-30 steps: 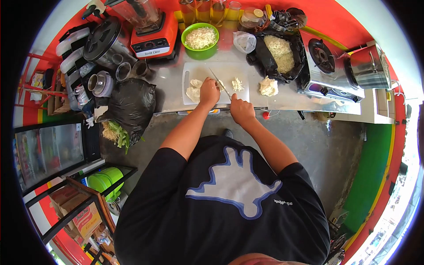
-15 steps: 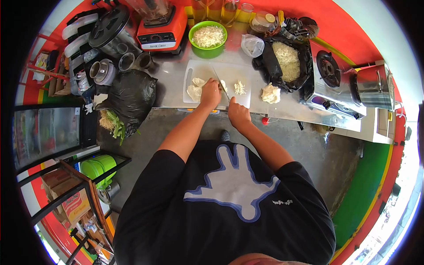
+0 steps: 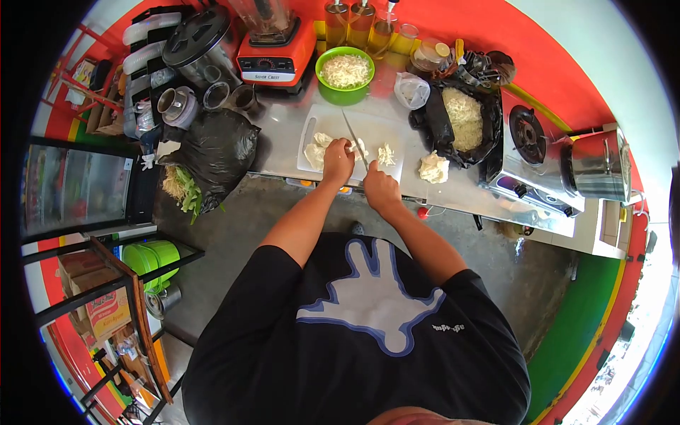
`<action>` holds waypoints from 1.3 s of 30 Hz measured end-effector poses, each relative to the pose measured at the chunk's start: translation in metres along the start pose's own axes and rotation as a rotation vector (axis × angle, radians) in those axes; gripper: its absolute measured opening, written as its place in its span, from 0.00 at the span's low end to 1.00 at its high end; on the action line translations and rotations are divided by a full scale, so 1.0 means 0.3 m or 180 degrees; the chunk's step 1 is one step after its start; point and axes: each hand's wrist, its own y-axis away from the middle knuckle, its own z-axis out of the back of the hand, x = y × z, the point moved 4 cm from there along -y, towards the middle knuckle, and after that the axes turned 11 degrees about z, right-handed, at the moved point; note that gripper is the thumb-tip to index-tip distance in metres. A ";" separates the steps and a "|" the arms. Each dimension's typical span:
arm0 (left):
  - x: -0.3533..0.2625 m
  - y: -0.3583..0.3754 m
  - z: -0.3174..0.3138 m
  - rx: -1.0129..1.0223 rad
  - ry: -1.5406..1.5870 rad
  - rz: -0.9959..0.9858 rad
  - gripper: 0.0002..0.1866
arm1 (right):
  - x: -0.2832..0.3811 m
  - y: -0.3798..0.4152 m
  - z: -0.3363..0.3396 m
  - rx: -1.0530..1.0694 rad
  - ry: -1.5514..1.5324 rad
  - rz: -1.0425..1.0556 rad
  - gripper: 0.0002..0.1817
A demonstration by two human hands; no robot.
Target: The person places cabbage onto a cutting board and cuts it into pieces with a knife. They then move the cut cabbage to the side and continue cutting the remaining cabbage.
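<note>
So going off the metal counter [image 3: 280, 142] here: red wall [image 3: 567, 78] with a yellow stripe is rising behind it, grey concrete floor [image 3: 283, 205] is stretching out below it. Glass-door fridge [image 3: 78, 191] is standing off its left end, green lower wall [image 3: 567, 340] is running down past its right, bright light's pouring in beyond that.

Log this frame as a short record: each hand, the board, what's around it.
left hand: left hand, fingertips at a pale food piece beside the blade
right hand: right hand, gripping the knife
board: white cutting board, with larger pale pieces on the left and a small shredded pile on the right
right of board: pale lump on the metal counter
behind: green bowl of shreds, red blender
far right: stove, pot
</note>
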 end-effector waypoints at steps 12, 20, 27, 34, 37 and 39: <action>0.025 -0.003 -0.023 -0.0157 -0.0136 0.0144 0.04 | 0.003 0.023 -0.062 0.0081 0.0123 0.0100 0.12; 0.011 -0.016 -0.021 -0.0231 -0.0424 0.0173 0.05 | 0.023 -0.027 -0.059 0.0150 0.0130 -0.0019 0.12; -0.022 -0.015 0.036 -0.0109 -0.0747 -0.0277 0.08 | -0.004 -0.054 -0.017 0.0094 0.0065 0.0152 0.14; 0.008 -0.030 0.151 0.0278 -0.1395 -0.0695 0.15 | -0.087 0.030 0.007 -0.0214 -0.0508 -0.0061 0.17; -0.015 -0.019 0.140 0.0318 -0.1201 -0.0895 0.21 | -0.093 0.047 -0.011 -0.0142 -0.0535 -0.0218 0.18; -0.047 -0.003 0.118 0.0352 -0.1053 -0.1154 0.23 | -0.091 0.047 -0.035 -0.0177 -0.0611 -0.0148 0.17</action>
